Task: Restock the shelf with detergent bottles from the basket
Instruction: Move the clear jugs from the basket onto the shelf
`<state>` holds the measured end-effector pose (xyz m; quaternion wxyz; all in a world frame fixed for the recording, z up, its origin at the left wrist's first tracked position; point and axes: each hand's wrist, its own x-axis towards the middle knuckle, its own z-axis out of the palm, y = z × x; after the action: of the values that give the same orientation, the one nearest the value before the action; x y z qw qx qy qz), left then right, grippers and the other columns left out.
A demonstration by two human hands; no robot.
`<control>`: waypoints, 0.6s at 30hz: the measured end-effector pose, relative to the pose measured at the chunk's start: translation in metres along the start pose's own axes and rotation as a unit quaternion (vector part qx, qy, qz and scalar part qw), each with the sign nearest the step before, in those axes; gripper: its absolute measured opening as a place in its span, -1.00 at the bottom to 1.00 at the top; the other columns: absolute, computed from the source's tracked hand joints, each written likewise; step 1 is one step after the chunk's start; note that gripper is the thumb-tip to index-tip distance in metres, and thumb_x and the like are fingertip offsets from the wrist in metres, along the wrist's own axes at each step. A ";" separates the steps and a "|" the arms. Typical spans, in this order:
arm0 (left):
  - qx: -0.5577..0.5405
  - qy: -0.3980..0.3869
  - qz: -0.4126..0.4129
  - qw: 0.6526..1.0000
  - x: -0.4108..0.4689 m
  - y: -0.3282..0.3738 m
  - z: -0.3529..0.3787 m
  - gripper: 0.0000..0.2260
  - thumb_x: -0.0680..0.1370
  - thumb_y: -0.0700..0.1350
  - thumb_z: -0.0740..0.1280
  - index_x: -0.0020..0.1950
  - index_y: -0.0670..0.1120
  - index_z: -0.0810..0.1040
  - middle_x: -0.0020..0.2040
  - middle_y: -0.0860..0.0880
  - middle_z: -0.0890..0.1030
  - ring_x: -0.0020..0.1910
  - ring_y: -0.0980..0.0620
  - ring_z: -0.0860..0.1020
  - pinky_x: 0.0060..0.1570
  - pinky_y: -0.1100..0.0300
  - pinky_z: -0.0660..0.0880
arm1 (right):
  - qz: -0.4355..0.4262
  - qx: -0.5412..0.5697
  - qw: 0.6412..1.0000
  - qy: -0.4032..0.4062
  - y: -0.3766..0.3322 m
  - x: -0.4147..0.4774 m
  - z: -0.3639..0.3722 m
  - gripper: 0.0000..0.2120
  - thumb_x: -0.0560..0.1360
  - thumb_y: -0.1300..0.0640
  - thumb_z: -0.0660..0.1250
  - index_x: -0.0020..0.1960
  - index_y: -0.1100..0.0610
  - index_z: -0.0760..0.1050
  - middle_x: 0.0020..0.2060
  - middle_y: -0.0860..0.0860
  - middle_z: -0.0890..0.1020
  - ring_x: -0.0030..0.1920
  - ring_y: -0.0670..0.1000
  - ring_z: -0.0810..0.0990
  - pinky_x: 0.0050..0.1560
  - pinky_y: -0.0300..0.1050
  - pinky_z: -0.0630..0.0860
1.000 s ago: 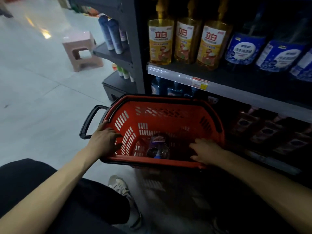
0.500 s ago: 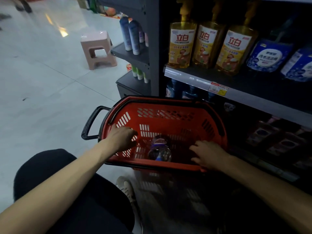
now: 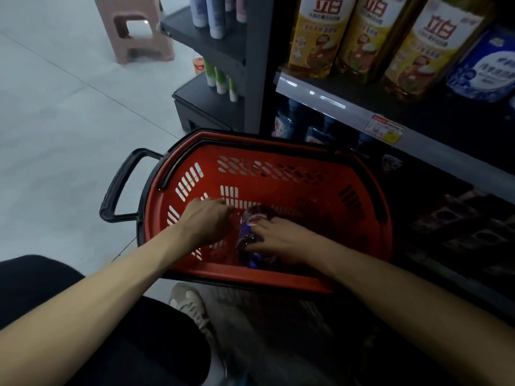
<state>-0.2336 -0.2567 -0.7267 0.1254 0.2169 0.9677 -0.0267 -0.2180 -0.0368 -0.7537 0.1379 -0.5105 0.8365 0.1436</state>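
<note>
As left hand left rim, both grip bottle

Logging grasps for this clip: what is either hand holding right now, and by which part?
The right hand rests on the blue bottle at its middle; a closed grip cannot be told. The left hand holds nothing.

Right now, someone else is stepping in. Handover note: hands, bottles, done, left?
Left hand: inside the basket, open, reaching toward the bottle, not clearly touching it.
Right hand: on the bottle, fingers over its top; a closed grip is not confirmed.
Bottle: lying on the basket floor, the only one visible there.
Shelf: yellow bottles and blue packs already stand on it.
Done: nothing lifted out yet.
Left: grip the bottle, lift it out, set it on the shelf.
</note>
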 end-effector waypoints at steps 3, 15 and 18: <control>-0.015 -0.019 -0.012 1.000 -0.010 -0.013 0.016 -0.59 0.64 0.16 0.27 0.48 0.11 0.47 0.26 -0.03 0.61 0.23 -0.11 0.60 0.02 0.05 0.53 | -0.077 -0.075 0.994 0.006 0.003 0.025 0.019 -0.63 0.41 0.04 0.47 0.20 -0.17 0.63 0.19 0.12 0.61 0.13 0.12 0.61 -0.05 -0.07 0.52; -0.132 0.000 -0.121 0.984 -0.013 -0.034 0.022 -0.63 0.61 0.19 0.29 0.34 0.06 0.59 0.18 -0.02 0.65 0.13 -0.08 0.64 -0.01 0.03 0.61 | -0.039 0.130 0.978 0.156 -0.002 0.045 0.053 -0.74 0.43 0.01 0.50 0.12 -0.07 0.65 0.11 0.01 0.52 0.08 0.08 0.44 -0.01 -0.02 0.47; -0.166 0.028 -0.142 0.975 -0.013 -0.035 0.023 -0.63 0.61 0.19 0.29 0.31 0.03 0.61 0.13 -0.02 0.65 0.09 -0.07 0.64 0.00 0.01 0.63 | 0.069 0.191 0.961 0.187 0.004 0.054 0.049 -0.61 0.35 0.04 0.54 0.15 0.05 0.59 0.04 0.03 0.53 0.04 0.07 0.45 0.08 0.00 0.48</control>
<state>-0.2323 -0.2962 -0.7457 0.1276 0.0544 0.9826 0.1233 -0.2411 -0.0601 -0.8189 0.0642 -0.4334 0.8924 -0.1078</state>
